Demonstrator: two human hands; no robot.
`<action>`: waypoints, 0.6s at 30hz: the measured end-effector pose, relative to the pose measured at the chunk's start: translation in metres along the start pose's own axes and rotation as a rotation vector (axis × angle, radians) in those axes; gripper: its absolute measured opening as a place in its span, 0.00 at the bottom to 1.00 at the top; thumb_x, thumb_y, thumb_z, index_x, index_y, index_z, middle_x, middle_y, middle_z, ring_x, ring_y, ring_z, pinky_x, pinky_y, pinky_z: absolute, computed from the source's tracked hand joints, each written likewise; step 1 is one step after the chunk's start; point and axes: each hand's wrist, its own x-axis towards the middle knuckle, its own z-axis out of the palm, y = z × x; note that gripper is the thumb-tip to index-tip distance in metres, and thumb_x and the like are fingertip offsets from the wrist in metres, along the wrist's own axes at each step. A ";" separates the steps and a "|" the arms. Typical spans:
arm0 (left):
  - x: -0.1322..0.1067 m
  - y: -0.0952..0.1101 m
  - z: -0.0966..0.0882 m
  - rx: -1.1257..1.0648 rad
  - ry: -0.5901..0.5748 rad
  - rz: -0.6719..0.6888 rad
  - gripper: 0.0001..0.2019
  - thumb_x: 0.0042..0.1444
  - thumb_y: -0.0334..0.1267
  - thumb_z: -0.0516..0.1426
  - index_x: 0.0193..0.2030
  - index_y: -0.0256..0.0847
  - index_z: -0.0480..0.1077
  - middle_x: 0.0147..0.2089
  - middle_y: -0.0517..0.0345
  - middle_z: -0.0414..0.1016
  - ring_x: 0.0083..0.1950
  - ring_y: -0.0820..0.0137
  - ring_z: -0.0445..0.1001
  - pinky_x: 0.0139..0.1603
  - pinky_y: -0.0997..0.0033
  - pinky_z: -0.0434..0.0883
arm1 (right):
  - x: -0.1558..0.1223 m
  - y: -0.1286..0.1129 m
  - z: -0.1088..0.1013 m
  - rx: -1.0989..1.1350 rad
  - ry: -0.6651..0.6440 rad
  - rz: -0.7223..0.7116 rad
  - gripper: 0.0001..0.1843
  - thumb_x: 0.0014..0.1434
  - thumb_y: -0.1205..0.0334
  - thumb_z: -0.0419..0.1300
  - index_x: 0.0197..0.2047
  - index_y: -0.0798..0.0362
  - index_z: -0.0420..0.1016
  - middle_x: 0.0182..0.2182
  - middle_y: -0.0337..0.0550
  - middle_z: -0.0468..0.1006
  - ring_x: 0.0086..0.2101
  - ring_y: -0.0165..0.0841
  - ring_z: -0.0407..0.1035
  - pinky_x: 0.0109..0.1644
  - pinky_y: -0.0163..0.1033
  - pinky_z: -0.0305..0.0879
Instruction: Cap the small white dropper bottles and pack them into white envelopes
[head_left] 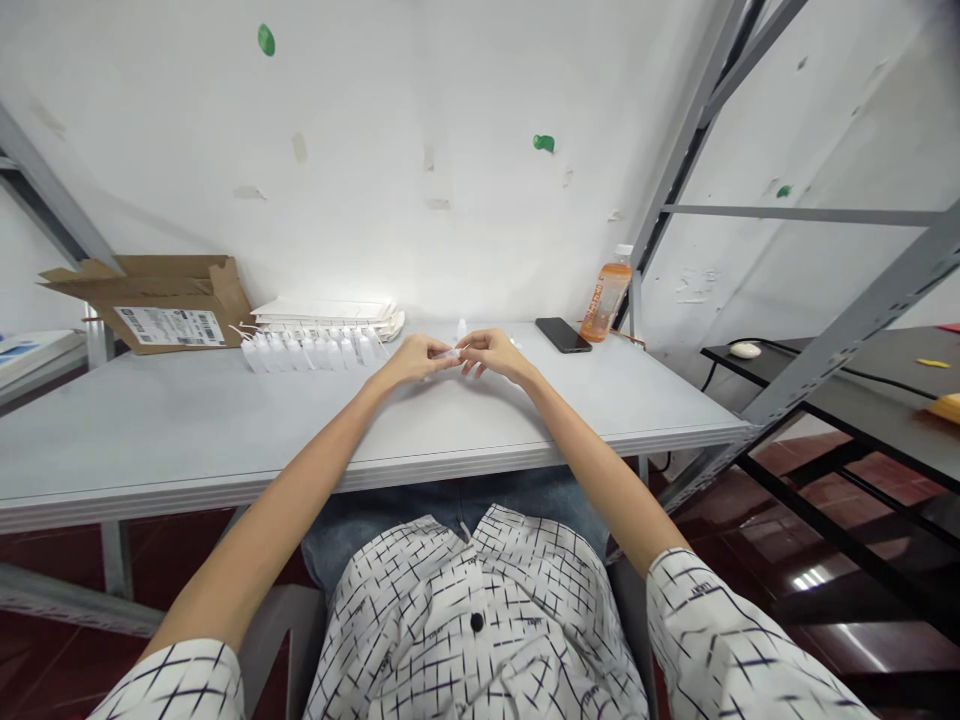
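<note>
Over the middle of the table, my left hand (418,358) and my right hand (491,352) meet at the fingertips. Between them shows a small whitish piece (451,353), pinched by both; its exact kind is too small to make out. Just behind the fingers stands a small white bottle (461,328). Left of my hands, several small white squeeze bottles (315,350) stand upright in rows, with thin white strips sticking out among them. A few tiny white bits (515,342) lie beyond my right hand.
A stack of white papers or envelopes (326,308) lies behind the bottles, beside an opened cardboard box (172,305). At the back right are a black phone (562,335) and an orange drink bottle (606,297). Metal shelf posts frame the grey table (225,420).
</note>
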 end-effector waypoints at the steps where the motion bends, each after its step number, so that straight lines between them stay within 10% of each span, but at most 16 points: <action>1: 0.000 0.001 0.001 0.002 -0.006 -0.008 0.20 0.52 0.52 0.60 0.35 0.34 0.79 0.23 0.59 0.69 0.22 0.76 0.61 0.22 0.75 0.56 | 0.000 0.000 0.000 0.001 0.001 0.002 0.03 0.56 0.70 0.64 0.35 0.58 0.76 0.28 0.46 0.82 0.25 0.31 0.77 0.24 0.30 0.70; 18: 0.002 0.000 0.001 -0.037 -0.114 -0.067 0.18 0.56 0.51 0.57 0.34 0.36 0.74 0.25 0.59 0.68 0.21 0.74 0.65 0.23 0.73 0.63 | -0.001 0.001 -0.003 -0.067 -0.017 -0.046 0.07 0.57 0.65 0.67 0.38 0.58 0.77 0.30 0.46 0.82 0.26 0.30 0.76 0.23 0.28 0.69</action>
